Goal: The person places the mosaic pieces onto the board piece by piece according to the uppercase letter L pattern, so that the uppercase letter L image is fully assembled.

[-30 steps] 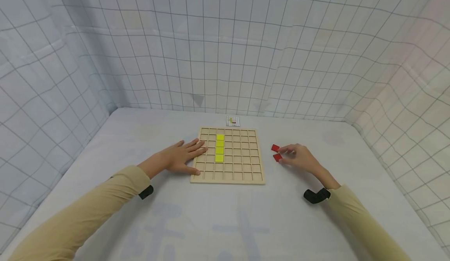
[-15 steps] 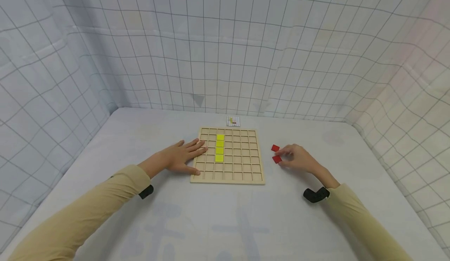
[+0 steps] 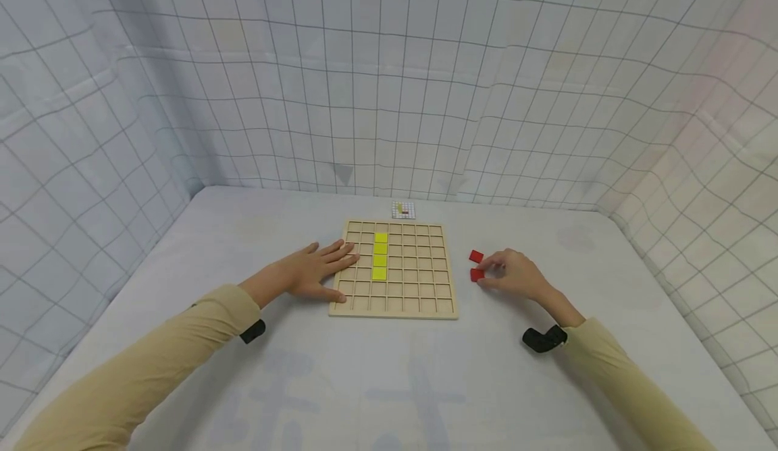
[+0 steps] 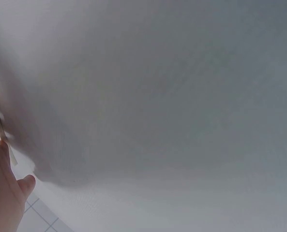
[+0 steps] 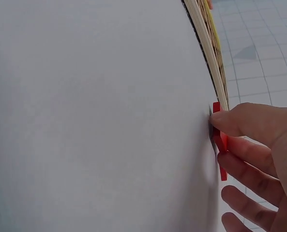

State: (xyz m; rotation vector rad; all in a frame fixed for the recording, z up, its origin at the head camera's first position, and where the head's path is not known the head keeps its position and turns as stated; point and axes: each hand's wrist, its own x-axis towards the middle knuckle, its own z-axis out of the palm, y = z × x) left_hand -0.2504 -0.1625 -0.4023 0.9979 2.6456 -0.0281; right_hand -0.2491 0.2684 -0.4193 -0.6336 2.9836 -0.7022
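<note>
In the head view, a wooden grid board (image 3: 394, 314) lies mid-table, with several yellow square tiles (image 3: 379, 260) in one column of its cells. My left hand (image 3: 313, 272) rests with spread fingers on the board's left side. Right of the board, my right hand (image 3: 516, 275) pinches a red square tile (image 3: 474, 275) between thumb and index finger, low at the tabletop. A second red tile (image 3: 476, 256) lies just beyond it. The right wrist view shows the thumb against the held tile's (image 5: 216, 107) near edge; the fingers partly hide it.
A small printed card (image 3: 404, 210) with a coloured grid pattern lies behind the board. White cloth with a grid pattern (image 3: 401, 86) walls the table at the back and both sides. The tabletop (image 3: 365, 383) is covered in white.
The nearer red tile has shifted slightly toward the person and turned straighter under the right fingers. The left hand and the board have not moved.
</note>
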